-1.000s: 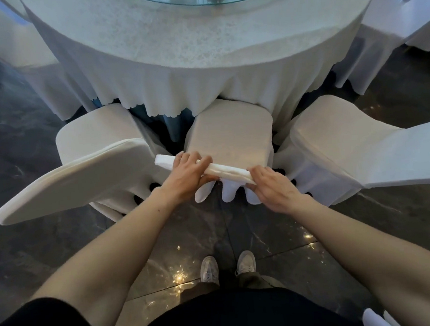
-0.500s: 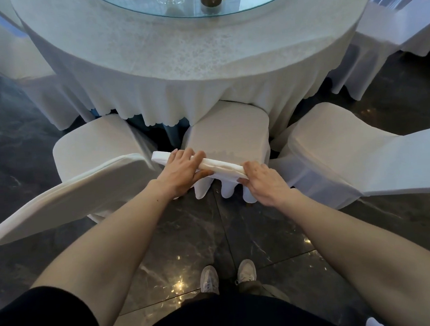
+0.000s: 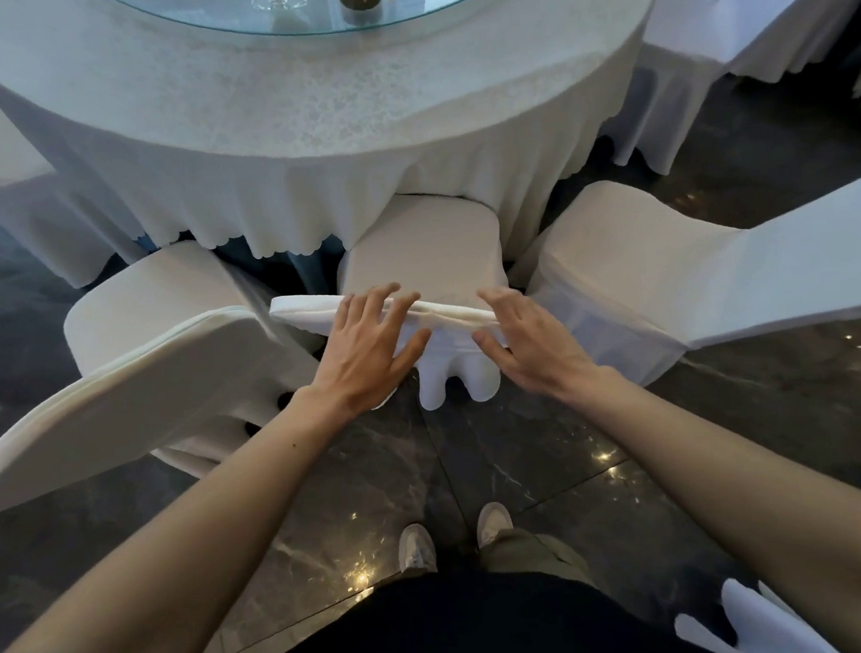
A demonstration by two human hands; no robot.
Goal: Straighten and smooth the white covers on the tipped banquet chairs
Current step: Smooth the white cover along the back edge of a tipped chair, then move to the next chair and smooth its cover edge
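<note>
Three chairs in white covers lean against the round table. The middle chair tips forward, its seat under the tablecloth and the top edge of its back facing me. My left hand lies on that top edge with fingers spread, flat on the cover. My right hand hovers at the right end of the same edge, fingers apart, thumb touching the cloth. Neither hand grips the fabric. The cover's scalloped hem hangs below between my hands.
The left tipped chair and the right tipped chair flank the middle one closely. The round table with white cloth and glass top stands ahead. Dark polished floor lies under my feet. More covered chairs stand at the far right.
Both hands have let go of the chair's top edge and opened; before, they were closed around it. The view has moved closer to the table.
</note>
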